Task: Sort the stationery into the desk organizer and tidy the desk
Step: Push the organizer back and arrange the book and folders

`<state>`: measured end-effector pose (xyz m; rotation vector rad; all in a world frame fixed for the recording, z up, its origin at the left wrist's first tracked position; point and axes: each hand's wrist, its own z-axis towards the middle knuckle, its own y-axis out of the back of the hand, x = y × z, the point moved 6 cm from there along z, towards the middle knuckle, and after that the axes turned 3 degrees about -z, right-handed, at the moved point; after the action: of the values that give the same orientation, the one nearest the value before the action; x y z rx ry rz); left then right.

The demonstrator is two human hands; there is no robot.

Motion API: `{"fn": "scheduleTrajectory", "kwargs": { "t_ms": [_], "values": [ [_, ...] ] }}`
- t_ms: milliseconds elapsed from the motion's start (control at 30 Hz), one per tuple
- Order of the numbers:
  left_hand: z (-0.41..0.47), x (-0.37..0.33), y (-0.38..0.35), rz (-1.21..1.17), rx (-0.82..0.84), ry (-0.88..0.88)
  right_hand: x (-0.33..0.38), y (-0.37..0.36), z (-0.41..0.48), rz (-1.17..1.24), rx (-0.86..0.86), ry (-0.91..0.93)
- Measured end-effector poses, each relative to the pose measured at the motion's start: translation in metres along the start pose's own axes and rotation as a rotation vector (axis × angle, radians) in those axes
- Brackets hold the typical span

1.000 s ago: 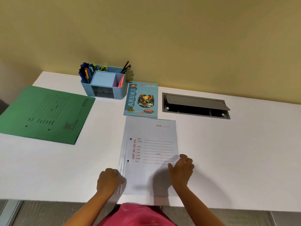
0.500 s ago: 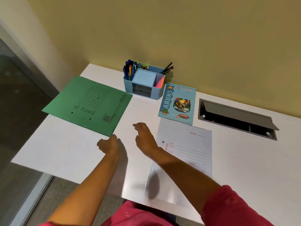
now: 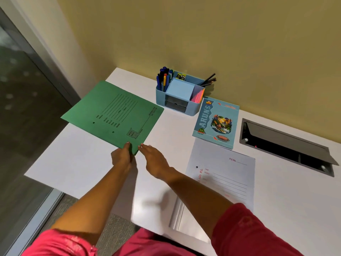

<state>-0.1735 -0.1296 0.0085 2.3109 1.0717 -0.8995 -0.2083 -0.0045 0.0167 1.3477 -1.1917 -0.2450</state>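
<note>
A green file folder [image 3: 116, 115] lies on the left of the white desk [image 3: 83, 163], its far left corner past the desk edge. My left hand [image 3: 122, 157] pinches the folder's near corner. My right hand [image 3: 155, 160] is beside that corner with fingers stretched out, fingertips at the folder's edge. A pale grey file folder [image 3: 227, 174] lies flat near the front, right of my arms. The blue desk organizer [image 3: 177, 95] stands at the back with pens, pencils, clips and sticky notes in it. A blue notebook [image 3: 216, 122] lies right of it.
A grey cable hatch [image 3: 287, 145] with its lid raised is sunk into the desk at the right. The yellow wall runs behind the desk. A glass panel and metal frame [image 3: 36, 74] stand just left of the desk edge.
Both hands left the pale grey folder and moved left to the green folder. My left hand has taken hold of its near corner. My view has swung left.
</note>
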Motion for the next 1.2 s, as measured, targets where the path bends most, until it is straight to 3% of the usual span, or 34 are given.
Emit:
{"fn": "scheduleTrajectory", "kwargs": {
  "t_ms": [100, 233, 333, 433, 567, 667, 767, 900, 1067, 1200],
  "values": [
    [0.001, -0.005, -0.001, -0.014, 0.097, 0.023, -0.001, 0.009, 0.003, 0.098, -0.069, 0.003],
    [-0.013, -0.021, -0.002, 0.016, 0.132, -0.073, -0.011, 0.027, 0.007, 0.186, -0.271, 0.001],
    [-0.038, -0.025, 0.005, -0.161, 0.204, -0.071, -0.021, 0.058, -0.001, 0.275, -0.484, -0.104],
    [-0.060, -0.015, 0.021, -0.191, 0.249, -0.035, -0.040, 0.090, -0.018, 0.456, -0.613, -0.258],
    [-0.085, 0.007, 0.042, -0.077, 0.248, -0.100, -0.081, 0.126, -0.047, 0.794, -0.633, -0.518],
    [-0.095, 0.017, 0.047, 0.107, 0.291, -0.259, -0.098, 0.145, -0.082, 1.137, -0.530, -0.525],
    [-0.105, 0.028, 0.040, 0.351, 0.367, -0.367, -0.104, 0.151, -0.129, 1.111, -0.457, -0.482],
    [-0.124, 0.048, 0.018, 0.550, 0.513, -0.389, -0.116, 0.150, -0.199, 0.963, -0.622, -0.490],
    [-0.145, 0.082, 0.002, 0.786, 0.613, -0.435, -0.154, 0.102, -0.278, 0.782, -0.723, -0.747],
    [-0.152, 0.108, -0.005, 0.930, 0.692, -0.464, -0.175, 0.056, -0.330, 0.835, -0.791, -0.954]
  ]
}}
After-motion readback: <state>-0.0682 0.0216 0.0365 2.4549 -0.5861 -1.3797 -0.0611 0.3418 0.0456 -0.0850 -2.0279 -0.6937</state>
